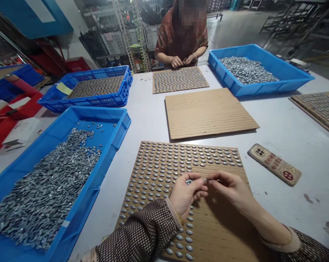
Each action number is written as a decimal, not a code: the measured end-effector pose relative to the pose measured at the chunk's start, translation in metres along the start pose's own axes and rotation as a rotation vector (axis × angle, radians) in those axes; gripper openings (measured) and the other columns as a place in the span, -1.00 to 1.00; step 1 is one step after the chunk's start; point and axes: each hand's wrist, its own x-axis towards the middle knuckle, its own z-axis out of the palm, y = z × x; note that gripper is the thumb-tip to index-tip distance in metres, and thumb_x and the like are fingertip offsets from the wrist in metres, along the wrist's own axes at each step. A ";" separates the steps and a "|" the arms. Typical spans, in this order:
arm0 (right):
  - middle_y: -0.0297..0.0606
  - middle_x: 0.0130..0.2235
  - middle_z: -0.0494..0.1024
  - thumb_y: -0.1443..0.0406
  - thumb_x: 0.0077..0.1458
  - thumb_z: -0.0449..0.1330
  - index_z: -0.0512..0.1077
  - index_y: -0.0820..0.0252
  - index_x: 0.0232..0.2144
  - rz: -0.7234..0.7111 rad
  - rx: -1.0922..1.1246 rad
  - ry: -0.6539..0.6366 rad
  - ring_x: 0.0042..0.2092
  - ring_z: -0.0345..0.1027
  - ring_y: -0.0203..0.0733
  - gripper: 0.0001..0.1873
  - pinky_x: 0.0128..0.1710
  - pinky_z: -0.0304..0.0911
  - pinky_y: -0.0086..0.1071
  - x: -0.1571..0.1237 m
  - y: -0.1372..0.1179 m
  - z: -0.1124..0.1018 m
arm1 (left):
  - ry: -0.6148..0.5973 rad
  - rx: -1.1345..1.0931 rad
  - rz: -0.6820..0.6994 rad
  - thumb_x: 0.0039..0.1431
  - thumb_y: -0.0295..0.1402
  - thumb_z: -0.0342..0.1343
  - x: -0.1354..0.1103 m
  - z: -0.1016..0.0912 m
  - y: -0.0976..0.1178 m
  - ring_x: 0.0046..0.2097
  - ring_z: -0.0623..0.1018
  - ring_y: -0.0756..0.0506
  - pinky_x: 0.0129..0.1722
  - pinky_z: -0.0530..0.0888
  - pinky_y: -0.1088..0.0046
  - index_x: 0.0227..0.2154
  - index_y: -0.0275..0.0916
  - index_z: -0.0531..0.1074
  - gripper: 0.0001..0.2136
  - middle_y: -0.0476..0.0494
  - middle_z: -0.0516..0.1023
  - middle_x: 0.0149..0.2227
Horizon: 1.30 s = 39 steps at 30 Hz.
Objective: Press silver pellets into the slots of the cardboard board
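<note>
My left hand is curled around a few small grey oval pieces, pointed at both ends and metallic in look. The thumb and fingers of my right hand pinch a tiny grey piece right at the left fingertips. Both hands hover over a slotted cardboard sheet. Rows of the same oval pieces stand in its slots along the far edge and left side, while bare slot lines show at the right and near side. My left forearm covers part of the rows.
A blue tray of loose pieces stands at left, behind it a blue crate with a filled sheet. Beyond my sheet lie stacked bare cardboard and a phone. Opposite, a person works at another sheet beside a second blue tray.
</note>
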 end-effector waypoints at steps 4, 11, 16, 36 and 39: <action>-0.19 -0.26 0.55 0.25 0.18 0.12 0.46 0.15 -0.28 -0.303 -0.418 0.228 -0.23 0.42 -0.16 -0.86 -0.26 0.36 -0.28 0.011 0.020 -0.013 | 0.055 -0.190 0.016 0.16 -0.42 0.05 -0.004 -0.001 0.015 -0.31 0.59 -0.07 -0.26 0.52 0.42 -0.26 -0.36 0.38 -0.87 -0.27 0.54 -0.28; -0.14 -0.19 0.55 0.43 0.22 -0.03 0.49 0.18 -0.21 -0.596 -0.918 0.215 -0.19 0.39 -0.17 -0.71 -0.21 0.35 -0.29 0.031 0.039 -0.017 | 0.061 -0.154 -0.078 0.12 -0.52 0.02 -0.010 -0.002 0.004 -0.38 0.57 -0.03 -0.30 0.51 0.43 -0.20 -0.34 0.33 -0.83 -0.22 0.52 -0.34; -0.12 -0.19 0.54 0.45 0.21 -0.05 0.50 0.21 -0.19 -0.596 -1.044 0.168 -0.18 0.36 -0.15 -0.67 -0.21 0.33 -0.29 0.029 0.039 -0.020 | 0.033 -0.139 -0.120 0.13 -0.48 0.04 -0.010 -0.001 -0.001 -0.41 0.56 -0.03 -0.31 0.50 0.42 -0.27 -0.32 0.32 -0.90 -0.23 0.53 -0.34; -0.09 -0.18 0.52 0.48 0.18 -0.03 0.48 0.22 -0.16 -0.608 -1.067 0.090 -0.17 0.34 -0.11 -0.68 -0.21 0.29 -0.28 0.027 0.035 -0.024 | 0.012 -0.098 -0.125 0.14 -0.46 0.07 -0.009 0.002 -0.008 -0.37 0.58 -0.04 -0.30 0.50 0.42 -0.28 -0.31 0.29 -0.90 -0.26 0.56 -0.30; -0.10 -0.18 0.52 0.46 0.18 -0.02 0.47 0.23 -0.16 -0.604 -1.110 0.100 -0.16 0.32 -0.10 -0.70 -0.23 0.28 -0.29 0.026 0.036 -0.023 | -0.005 -0.067 -0.104 0.07 -0.44 0.18 -0.009 0.002 -0.009 -0.39 0.55 -0.01 -0.32 0.50 0.47 -0.29 -0.35 0.36 -0.85 -0.20 0.53 -0.35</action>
